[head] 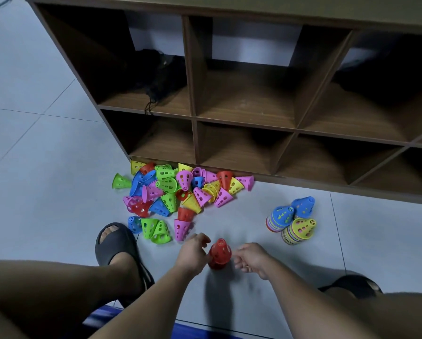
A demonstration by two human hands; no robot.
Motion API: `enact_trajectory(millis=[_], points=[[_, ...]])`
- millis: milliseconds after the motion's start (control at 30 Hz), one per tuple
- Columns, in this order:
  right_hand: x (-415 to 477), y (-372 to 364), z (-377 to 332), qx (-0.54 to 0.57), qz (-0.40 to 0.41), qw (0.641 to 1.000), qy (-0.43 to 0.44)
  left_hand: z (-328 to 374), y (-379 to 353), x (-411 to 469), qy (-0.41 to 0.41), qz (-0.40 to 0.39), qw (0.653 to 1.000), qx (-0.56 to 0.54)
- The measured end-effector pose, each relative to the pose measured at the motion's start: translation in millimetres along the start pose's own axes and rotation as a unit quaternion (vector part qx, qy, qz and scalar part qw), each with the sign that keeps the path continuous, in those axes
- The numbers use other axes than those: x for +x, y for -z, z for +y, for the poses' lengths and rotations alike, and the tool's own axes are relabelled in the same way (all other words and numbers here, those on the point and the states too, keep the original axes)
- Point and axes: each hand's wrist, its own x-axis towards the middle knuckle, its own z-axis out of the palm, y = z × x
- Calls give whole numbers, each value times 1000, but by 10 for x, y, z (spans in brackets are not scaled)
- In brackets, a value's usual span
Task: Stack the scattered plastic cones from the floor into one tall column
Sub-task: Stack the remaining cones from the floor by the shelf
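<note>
Cones (178,192): lying heaped on floor (58,167) against shelf (244,18), with three short stacks (300,231) well right. Gripping red cone (219,253) by its side with left hand (193,253), fingers curled. Hovering right hand (250,258) just beside, loosely curled, holding nothing. Probably best: steadying base, dropping next cone straight down. Upper-left cubby (122,100) holding dark netting (161,74).

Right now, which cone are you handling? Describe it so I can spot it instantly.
Below the wooden cubby shelf, past the scattered pile of coloured cones, come down to the person's hands. The red cone is tip up between them, held by the left hand; unlike the pile's red cones, it is clear of all others.
</note>
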Motion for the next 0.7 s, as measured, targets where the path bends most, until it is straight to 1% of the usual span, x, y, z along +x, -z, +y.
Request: enact_trajectory(millis=[100,167,233,300,467,533,700], points=[[88,-41,-34,-111,18,994,18,-140,108,100,25,19,999,4],[227,-74,-71,-174,48,983,27,-241,185,158,42,37,998,12],[372,-118,-157,-219,82,971,55,-321,272,210,53,51,997,20],[446,-189,-292,-231,102,963,95,-386,362,268,62,68,996,22],[600,-374,-639,-229,98,954,165,-558,510,486,72,113,990,33],[673,-440,-746,-239,93,949,183,-605,534,575,86,111,989,41],[862,-537,-869,-260,84,940,203,-685,511,811,101,76,991,43]])
